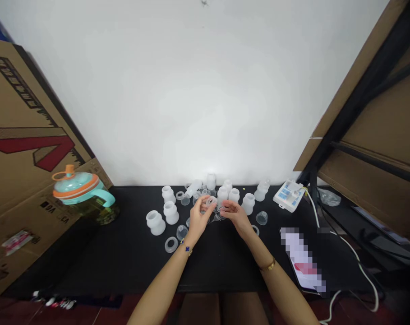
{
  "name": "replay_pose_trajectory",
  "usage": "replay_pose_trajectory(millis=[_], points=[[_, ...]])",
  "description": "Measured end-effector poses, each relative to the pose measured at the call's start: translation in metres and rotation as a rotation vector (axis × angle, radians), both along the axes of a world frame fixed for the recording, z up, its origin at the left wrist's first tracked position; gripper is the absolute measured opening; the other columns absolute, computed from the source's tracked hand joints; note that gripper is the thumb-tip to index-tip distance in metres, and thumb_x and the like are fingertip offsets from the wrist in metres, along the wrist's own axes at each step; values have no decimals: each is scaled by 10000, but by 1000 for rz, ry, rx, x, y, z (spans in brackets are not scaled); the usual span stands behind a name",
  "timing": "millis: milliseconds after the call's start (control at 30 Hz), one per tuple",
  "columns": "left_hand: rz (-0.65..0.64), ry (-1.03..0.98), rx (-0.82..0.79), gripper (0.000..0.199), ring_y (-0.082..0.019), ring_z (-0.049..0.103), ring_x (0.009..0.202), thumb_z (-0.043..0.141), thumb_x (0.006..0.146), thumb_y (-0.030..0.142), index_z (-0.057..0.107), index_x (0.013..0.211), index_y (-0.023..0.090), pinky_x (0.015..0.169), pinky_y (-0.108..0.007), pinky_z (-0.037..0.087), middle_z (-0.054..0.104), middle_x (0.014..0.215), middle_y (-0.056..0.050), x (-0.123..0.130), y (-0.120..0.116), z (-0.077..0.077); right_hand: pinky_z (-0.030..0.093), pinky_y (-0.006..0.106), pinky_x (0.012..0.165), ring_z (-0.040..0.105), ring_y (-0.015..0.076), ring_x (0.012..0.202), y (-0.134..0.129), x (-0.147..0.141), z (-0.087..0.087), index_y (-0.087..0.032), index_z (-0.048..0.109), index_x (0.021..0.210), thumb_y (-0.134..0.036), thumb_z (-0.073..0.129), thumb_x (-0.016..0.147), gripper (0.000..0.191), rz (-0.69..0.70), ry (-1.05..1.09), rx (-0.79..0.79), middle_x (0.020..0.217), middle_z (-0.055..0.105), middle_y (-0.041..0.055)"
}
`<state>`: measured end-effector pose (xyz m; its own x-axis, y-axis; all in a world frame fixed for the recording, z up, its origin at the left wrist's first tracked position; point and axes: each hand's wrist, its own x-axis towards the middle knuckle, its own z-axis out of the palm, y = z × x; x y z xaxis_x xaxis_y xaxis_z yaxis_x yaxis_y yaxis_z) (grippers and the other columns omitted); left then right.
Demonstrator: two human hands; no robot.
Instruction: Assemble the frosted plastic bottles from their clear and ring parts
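A clear ring-shaped collar [211, 201] is pinched between the thumb and fingers of my left hand [200, 217]. Just to its right is my right hand [237, 217], its fingers bent close together at a small clear piece I cannot make out. Around both hands stand several small white bottles, among them an open-necked bottle [156, 223] at the left and another bottle [248, 204] at the right. Clear dome caps lie among them, one cap [262, 218] right of my right hand and one cap [182, 232] by my left wrist. A loose white ring [171, 244] lies flat nearby.
At the left of the black table [130, 262] stands a large jug [86, 194] with a turquoise and orange lid. On the right are a phone [302, 262], a white box-like device [288, 196] and a white cable [355, 253]. Cardboard [22, 135] borders the left side.
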<state>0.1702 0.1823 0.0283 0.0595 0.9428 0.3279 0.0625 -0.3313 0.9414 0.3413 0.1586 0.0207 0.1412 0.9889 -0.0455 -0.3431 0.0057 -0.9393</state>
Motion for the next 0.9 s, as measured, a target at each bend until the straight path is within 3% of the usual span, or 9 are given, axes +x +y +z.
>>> replay_pose_trajectory(millis=[200,367,633,900], points=[[-5,-57,-31,471,-165,643,784,745,811,500,653,1159,195,752,-287,517,706,1135,-97,0,-1,3,553,383,837,681,238,890,0,-1,-3,-192,761,920,-242,960,446,517,15,-14,-5,1016,745,57],[-42,-151,-92,470,-161,651,783,762,792,500,660,1124,183,755,-279,514,713,1085,-95,1,-1,8,551,360,809,673,235,895,-2,-2,-1,-197,772,920,-352,955,522,465,24,-36,-7,998,742,56],[-91,-276,-211,475,-135,636,686,782,761,512,688,1066,161,624,-234,480,716,891,-56,-1,-1,16,520,265,618,629,132,649,-5,-4,9,-162,761,920,-513,888,640,466,45,42,-69,856,718,37],[-108,-382,-303,473,-133,643,691,788,756,510,734,1058,151,607,-230,499,741,1023,-93,-2,7,8,497,257,542,622,141,583,-4,-4,8,-170,710,944,-554,851,682,486,38,21,-53,761,724,41]])
